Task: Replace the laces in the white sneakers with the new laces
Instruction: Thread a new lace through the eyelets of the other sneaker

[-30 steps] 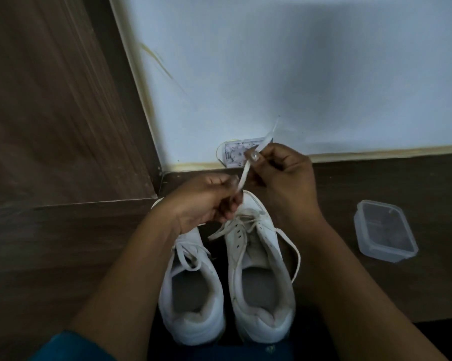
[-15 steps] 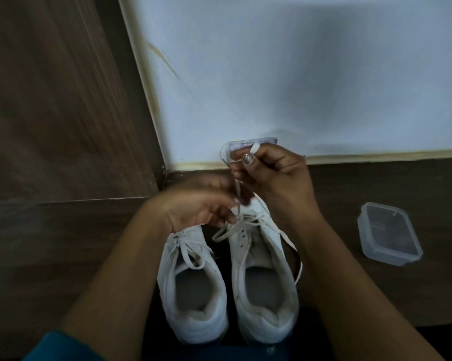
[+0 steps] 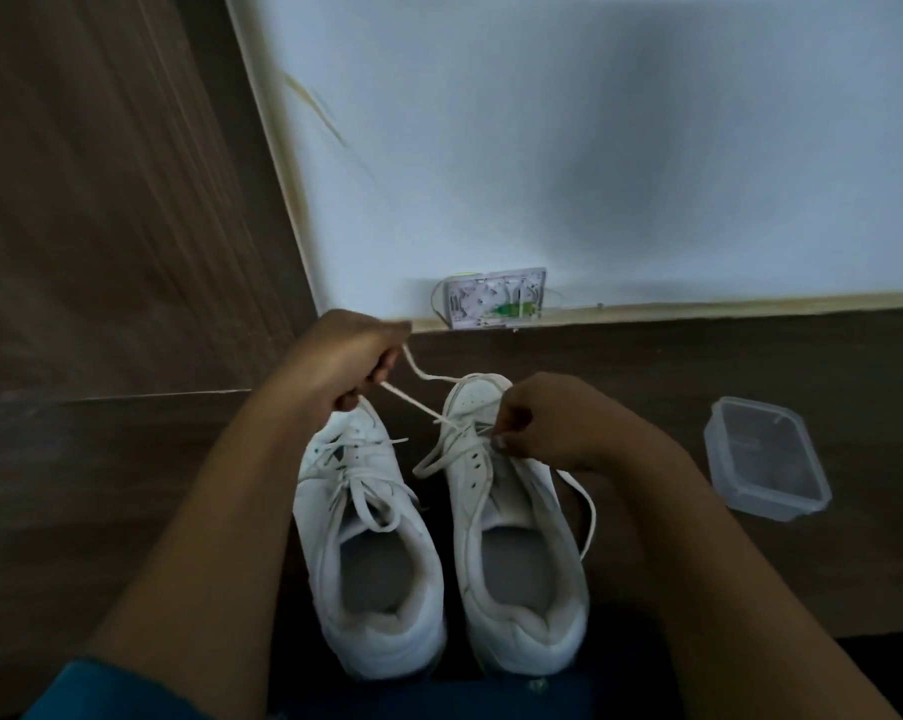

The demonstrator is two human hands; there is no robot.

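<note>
White sneakers (image 3: 371, 563) stand side by side on the floor (image 3: 698, 366) near its far edge. The left hand (image 3: 345, 361) clenches its grip on the lace (image 3: 413, 402) of the right sneaker (image 3: 517, 563); the right hand (image 3: 548, 423) pinches it at the eyelets. Best pull gently, straight through.
</note>
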